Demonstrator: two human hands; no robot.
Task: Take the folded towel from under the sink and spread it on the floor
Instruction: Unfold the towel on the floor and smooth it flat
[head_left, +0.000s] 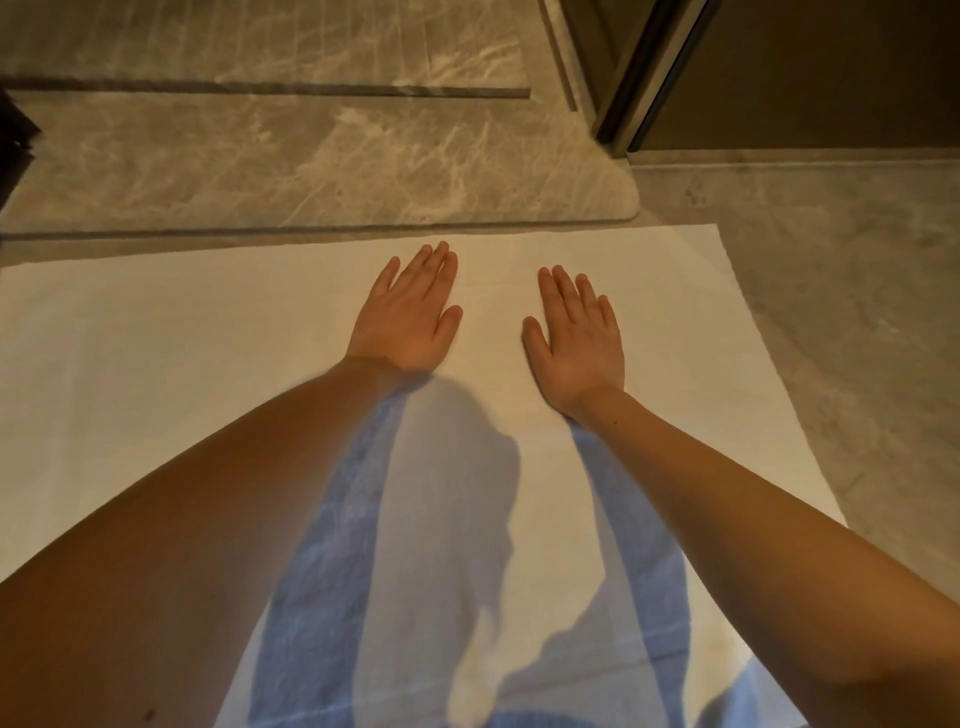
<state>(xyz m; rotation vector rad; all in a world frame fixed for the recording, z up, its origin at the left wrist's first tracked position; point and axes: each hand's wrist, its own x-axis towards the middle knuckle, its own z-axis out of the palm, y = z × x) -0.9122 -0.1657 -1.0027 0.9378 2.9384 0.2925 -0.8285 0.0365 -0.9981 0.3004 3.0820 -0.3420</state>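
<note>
Left hand (410, 317) and right hand (576, 340) press the towel (182, 353) flat, fingers extended, gripping nothing. Uneven sliding could wrinkle it on the marble floor (857, 312).

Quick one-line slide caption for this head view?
Left hand and right hand pressed flat, side by side, on white rectangular towel spread over grey marble floor.

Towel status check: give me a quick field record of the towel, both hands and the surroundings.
towel: white, unfolded, lying flat on the floor
left hand: open, palm down on the towel, fingers together
right hand: open, palm down on the towel, apart from the left
floor: grey marble
raised marble step: just beyond the towel's far edge
folds left: none visible
</note>
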